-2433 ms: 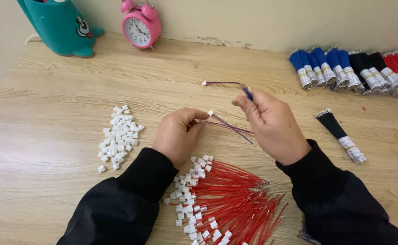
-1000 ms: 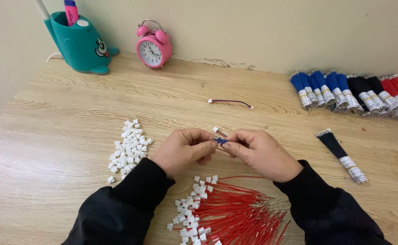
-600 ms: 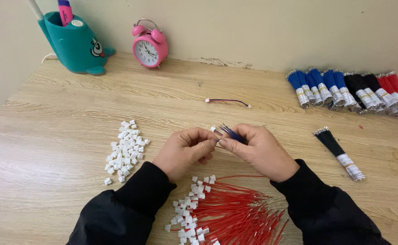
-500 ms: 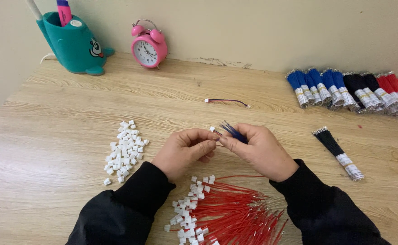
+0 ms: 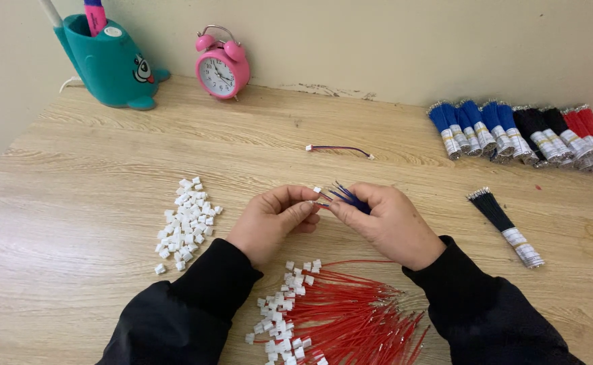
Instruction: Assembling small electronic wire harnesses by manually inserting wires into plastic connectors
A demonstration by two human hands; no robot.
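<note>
My left hand [image 5: 274,222] pinches a small white plastic connector [image 5: 317,191] with a red wire on it, just above the wooden table [image 5: 94,203]. My right hand [image 5: 390,223] holds a few thin blue wires [image 5: 347,197] whose ends point toward that connector. The two hands meet fingertip to fingertip at the table's middle. Below them lies a heap of red wires with white connectors [image 5: 330,318]. A pile of loose white connectors [image 5: 185,223] sits to the left of my left hand.
A finished wire with connectors [image 5: 340,149] lies farther back. Bundles of blue, black and red wires [image 5: 523,132] line the back right, and a black wire bundle [image 5: 506,226] lies at right. A pink alarm clock [image 5: 222,65] and a teal pen holder [image 5: 107,61] stand at the back.
The finished wire was set down at the back. My right hand came back to the left hand with blue wires, and both now work at the white connector. The view shifted slightly.
</note>
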